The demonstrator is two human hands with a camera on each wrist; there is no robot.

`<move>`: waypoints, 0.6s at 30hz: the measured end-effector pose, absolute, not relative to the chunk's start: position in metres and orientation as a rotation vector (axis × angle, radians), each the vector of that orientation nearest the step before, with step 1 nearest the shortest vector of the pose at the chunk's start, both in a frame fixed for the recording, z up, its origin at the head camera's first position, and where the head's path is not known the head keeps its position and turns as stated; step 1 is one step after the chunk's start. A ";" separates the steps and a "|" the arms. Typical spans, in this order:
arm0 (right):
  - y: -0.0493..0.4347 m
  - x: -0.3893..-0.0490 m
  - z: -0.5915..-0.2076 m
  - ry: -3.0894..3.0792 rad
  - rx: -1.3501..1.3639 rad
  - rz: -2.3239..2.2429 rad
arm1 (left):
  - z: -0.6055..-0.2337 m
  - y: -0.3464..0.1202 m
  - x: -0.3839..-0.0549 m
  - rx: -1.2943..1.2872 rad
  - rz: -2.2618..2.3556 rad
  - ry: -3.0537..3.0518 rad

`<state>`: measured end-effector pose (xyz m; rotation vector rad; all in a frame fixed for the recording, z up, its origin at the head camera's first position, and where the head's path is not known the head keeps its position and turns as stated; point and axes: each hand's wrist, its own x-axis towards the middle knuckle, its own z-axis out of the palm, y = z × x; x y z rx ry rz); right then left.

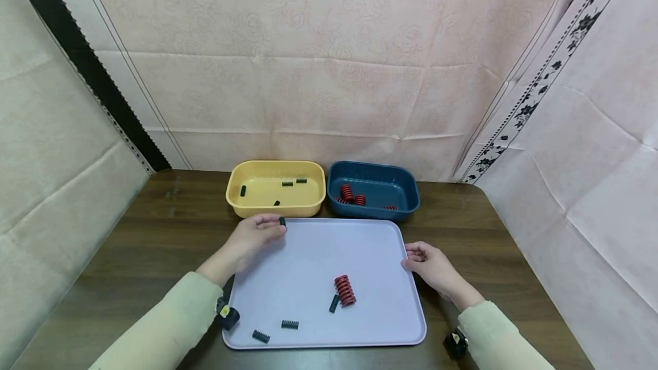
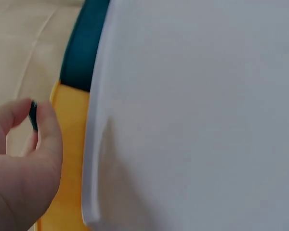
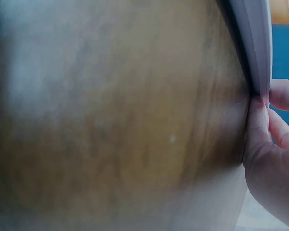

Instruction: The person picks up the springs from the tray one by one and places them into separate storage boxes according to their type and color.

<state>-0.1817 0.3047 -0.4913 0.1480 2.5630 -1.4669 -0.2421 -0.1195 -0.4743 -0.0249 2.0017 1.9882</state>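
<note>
My left hand (image 1: pixel 256 235) pinches a small dark green spring (image 1: pixel 282 221) between thumb and fingertips, over the tray's far left edge and close to the yellow bin. In the left wrist view the same spring (image 2: pixel 33 115) shows between the fingertips. My right hand (image 1: pixel 430 265) grips the right rim of the white tray (image 1: pixel 370 313), with the rim between thumb and fingers in the right wrist view. On the tray lie a thick red spring (image 1: pixel 345 290), a dark green spring (image 1: pixel 334 303) against it, and two more green springs (image 1: pixel 290 324) nearer the front.
Behind the tray stand a yellow bin (image 1: pixel 277 210) with several small green springs and, right beside it, a blue bin (image 1: pixel 375 167) with several red springs. A wooden table (image 1: pixel 154 261) carries everything. Pale cloth (image 1: pixel 329 101) hangs at the back and both sides.
</note>
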 end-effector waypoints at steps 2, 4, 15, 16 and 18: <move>0.305 -0.182 -0.491 2.560 0.146 -1.468 | -0.471 -0.125 -0.246 -0.089 2.104 1.919; 0.305 -0.181 -0.491 2.559 0.145 -1.467 | -0.467 -0.130 -0.249 -0.122 2.199 1.848; 0.304 -0.181 -0.491 2.567 0.142 -1.458 | -0.452 -0.141 -0.256 -0.216 2.372 1.728; 0.304 -0.181 -0.491 2.568 0.144 -1.457 | -0.451 -0.141 -0.257 -0.215 2.378 1.722; 0.304 -0.180 -0.491 2.568 0.146 -1.457 | -0.448 -0.142 -0.257 -0.210 2.396 1.706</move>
